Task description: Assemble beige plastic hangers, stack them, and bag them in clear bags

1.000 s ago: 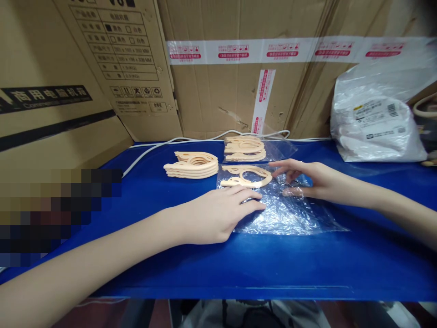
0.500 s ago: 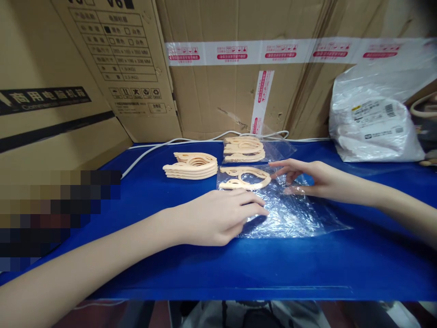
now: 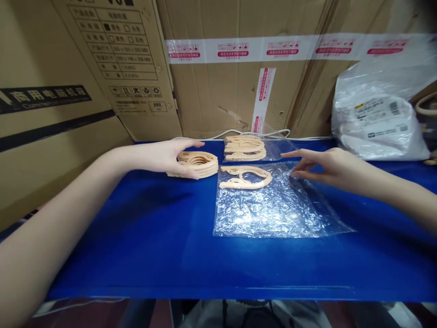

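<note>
My left hand [image 3: 167, 157] reaches around the left end of a stack of beige plastic folding hangers [image 3: 208, 168]. Its thumb lies along the near side and its fingers stretch apart over the far side; no grip shows. In the middle of the table lies a clear plastic bag [image 3: 259, 212]. A single folded hanger [image 3: 261, 182] rests at the bag's upper left, apparently inside it. Over the bag's upper right edge is my right hand [image 3: 322, 166], open, index finger extended, holding nothing that I can see.
Behind the bag lies another clear bag with several hangers [image 3: 246, 148]. A white cable [image 3: 218, 135] runs along the back of the blue table [image 3: 205, 269]. Cardboard boxes [image 3: 218, 91] wall the back and left. A white plastic package [image 3: 378, 118] stands at the back right.
My left hand has left the near edge of the single hanger and moved left and back to the stack. My right hand has shifted slightly right, away from the single hanger.
</note>
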Demonstrator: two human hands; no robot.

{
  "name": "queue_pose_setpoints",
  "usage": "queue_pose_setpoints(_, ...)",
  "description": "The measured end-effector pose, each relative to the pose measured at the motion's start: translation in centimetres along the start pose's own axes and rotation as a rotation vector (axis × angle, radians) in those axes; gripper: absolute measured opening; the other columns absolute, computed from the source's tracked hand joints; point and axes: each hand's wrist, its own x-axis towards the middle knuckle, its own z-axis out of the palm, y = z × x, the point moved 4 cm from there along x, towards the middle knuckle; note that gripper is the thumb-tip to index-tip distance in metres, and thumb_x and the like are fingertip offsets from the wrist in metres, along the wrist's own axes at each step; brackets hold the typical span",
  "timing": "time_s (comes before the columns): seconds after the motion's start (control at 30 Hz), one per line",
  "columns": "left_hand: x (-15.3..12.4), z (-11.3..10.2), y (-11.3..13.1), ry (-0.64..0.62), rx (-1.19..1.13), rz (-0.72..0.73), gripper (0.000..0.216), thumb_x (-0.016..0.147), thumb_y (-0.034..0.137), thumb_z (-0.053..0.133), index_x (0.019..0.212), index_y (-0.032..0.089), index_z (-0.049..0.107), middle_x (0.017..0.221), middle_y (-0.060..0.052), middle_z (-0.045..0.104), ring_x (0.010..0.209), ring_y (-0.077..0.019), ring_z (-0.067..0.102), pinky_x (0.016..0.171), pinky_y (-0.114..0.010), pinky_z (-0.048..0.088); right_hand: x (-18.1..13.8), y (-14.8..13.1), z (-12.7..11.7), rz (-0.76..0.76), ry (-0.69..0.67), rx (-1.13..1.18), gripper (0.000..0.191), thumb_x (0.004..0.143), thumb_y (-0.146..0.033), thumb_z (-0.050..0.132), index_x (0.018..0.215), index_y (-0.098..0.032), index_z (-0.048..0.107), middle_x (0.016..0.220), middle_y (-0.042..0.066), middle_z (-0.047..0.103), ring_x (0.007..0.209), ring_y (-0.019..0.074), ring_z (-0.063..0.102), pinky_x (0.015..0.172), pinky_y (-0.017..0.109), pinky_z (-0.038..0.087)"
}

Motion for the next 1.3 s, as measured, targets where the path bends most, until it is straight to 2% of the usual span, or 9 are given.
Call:
queue_pose_setpoints(0.13,0.2,-0.2,-1.0,-0.032,0.003,-0.046,0.095,0.069,0.068,0.062,0.149,0.023,0.035,0.154,-0.008,0.038,0.136,-0.0316,0.043,0.111,-0.039,0.033,0.0,0.0,0.2,-0.010,0.009,0.034,0.055,0.088,-0.058,0.051,0.137,-0.032,0.053,0.091,0.004,0.076,0.077,0.0309,0.071,0.066,0.046,0.052)
queue_pose_setpoints(0.37,0.5,-0.1,-1.1,-0.033,0.017,-0.037,0.093,0.069,0.065,0.064,0.147,0.022,0.039,0.155,-0.008,0.038,0.136,-0.0307,0.042,0.111,-0.037,0.033,0.0,-0.3,0.3,-0.021,-0.027,0.003,0.056,0.090,-0.056,0.049,0.138,-0.027,0.053,0.093,0.006,0.076,0.078,0.0299,0.070,0.067,0.046,0.052)
queue_pose_setpoints(0.57,0.6,-0.3,-0.7,0.022,0.005,-0.038,0.089,0.067,0.062,0.068,0.142,0.021,0.045,0.146,-0.008,0.049,0.129,-0.0299,0.049,0.109,-0.039,0.035,0.0,-0.4,-0.1,-0.009,0.018,-0.013,0.055,0.089,-0.057,0.049,0.135,-0.027,0.056,0.091,0.006,0.075,0.076,0.0294,0.070,0.067,0.046,0.051)
queue_pose_setpoints(0.7,0.3,-0.6,1.3,0.167,-0.016,0.066,0.084,0.069,0.063,0.068,0.138,0.020,0.049,0.138,-0.008,0.053,0.122,-0.0284,0.053,0.104,-0.037,0.040,0.0,-1.0,-0.8,-0.024,0.125,-0.044,0.051,0.089,-0.055,0.050,0.129,-0.024,0.060,0.093,0.007,0.074,0.079,0.0282,0.068,0.068,0.043,0.049)
queue_pose_setpoints(0.83,-0.6,-0.1,5.2,0.325,-0.056,0.287,0.074,0.075,0.058,0.068,0.137,0.022,0.048,0.132,-0.008,0.054,0.116,-0.0251,0.055,0.097,-0.034,0.045,-0.4,-2.6,-0.9,-0.013,0.228,0.092,0.046,0.089,-0.055,0.053,0.121,-0.023,0.062,0.094,0.008,0.072,0.082,0.0258,0.066,0.062,0.036,0.048)
queue_pose_setpoints(0.9,-1.2,0.7,7.4,0.377,-0.047,0.411,0.070,0.078,0.052,0.069,0.137,0.021,0.047,0.130,-0.009,0.053,0.115,-0.0236,0.055,0.097,-0.033,0.046,-0.7,-3.7,-0.5,-0.015,0.220,0.244,0.043,0.089,-0.053,0.055,0.120,-0.024,0.061,0.096,0.007,0.071,0.086,0.0244,0.066,0.067,0.035,0.050)
queue_pose_setpoints(1.0,-2.1,2.3,10.2,0.399,0.005,0.571,0.069,0.082,0.042,0.070,0.140,0.019,0.042,0.135,-0.011,0.052,0.125,-0.0241,0.049,0.102,-0.035,0.042,-1.2,-5.3,0.6,0.002,0.141,0.464,0.034,0.089,-0.047,0.058,0.115,-0.026,0.060,0.097,0.003,0.071,0.086,0.0216,0.066,0.075,0.035,0.052)
queue_pose_setpoints(1.1,-2.7,3.5,11.7,0.440,0.048,0.620,0.069,0.082,0.040,0.070,0.140,0.016,0.041,0.137,-0.012,0.051,0.128,-0.0258,0.047,0.103,-0.039,0.041,-1.5,-6.4,1.5,0.035,0.059,0.637,0.028,0.086,-0.041,0.064,0.109,-0.026,0.058,0.093,0.002,0.071,0.083,0.0202,0.066,0.069,0.032,0.053)
queue_pose_setpoints(1.3,-2.7,4.3,11.7,0.487,0.161,0.594,0.072,0.084,0.046,0.067,0.142,0.012,0.038,0.141,-0.015,0.050,0.129,-0.0291,0.046,0.102,-0.043,0.039,-1.5,-6.2,1.8,0.113,0.044,0.894,0.041,0.082,-0.038,0.071,0.118,-0.028,0.053,0.090,0.002,0.072,0.078,0.0184,0.069,0.068,0.031,0.056)
